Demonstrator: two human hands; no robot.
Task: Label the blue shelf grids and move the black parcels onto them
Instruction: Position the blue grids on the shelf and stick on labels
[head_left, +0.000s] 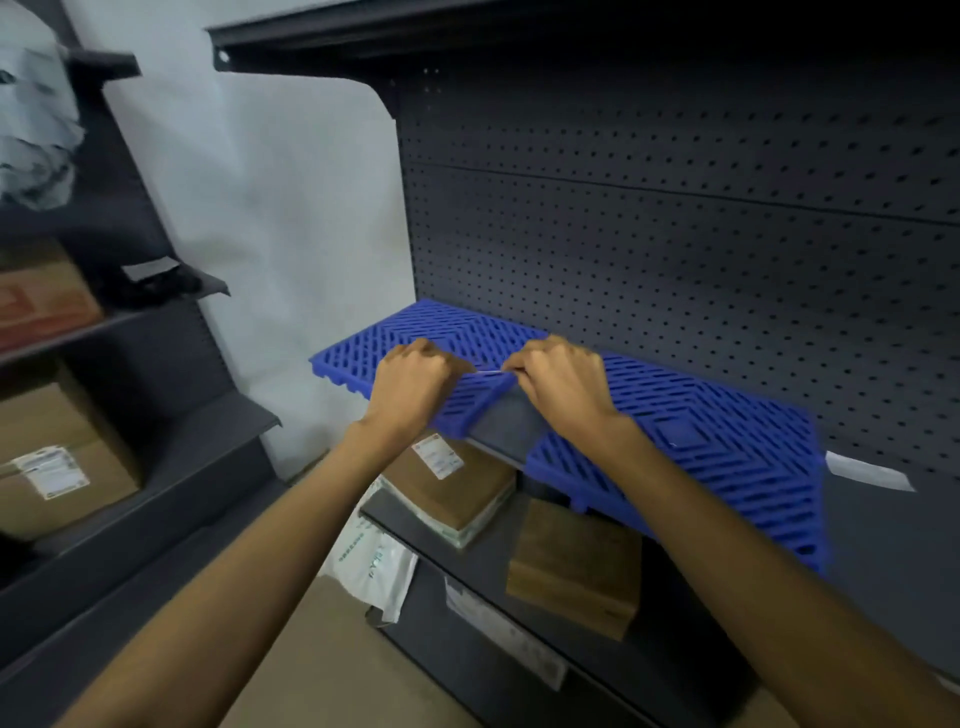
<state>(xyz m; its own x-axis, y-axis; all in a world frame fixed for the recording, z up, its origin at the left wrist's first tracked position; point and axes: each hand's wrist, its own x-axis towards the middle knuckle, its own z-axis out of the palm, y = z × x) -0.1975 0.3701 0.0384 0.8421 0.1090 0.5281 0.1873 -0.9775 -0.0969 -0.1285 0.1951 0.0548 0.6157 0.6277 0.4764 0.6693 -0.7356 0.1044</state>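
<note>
— What's nearest?
— Two bare forearms (234, 571) reaching up to the shelf (506, 423).
— And the hands?
— The left hand (415, 384) and the right hand (563, 384) each have their fingers curled, pinching one end of a thin white strip (488, 372) stretched between them.
— The grids?
— Bright blue plastic, slotted in chevron and diamond patterns. The left grid (363, 343) and the right grid (727, 467) lie flat on the dark shelf before the pegboard (675, 234), with bare shelf showing between them. Cardboard boxes (571, 571) sit on the shelf below.
</note>
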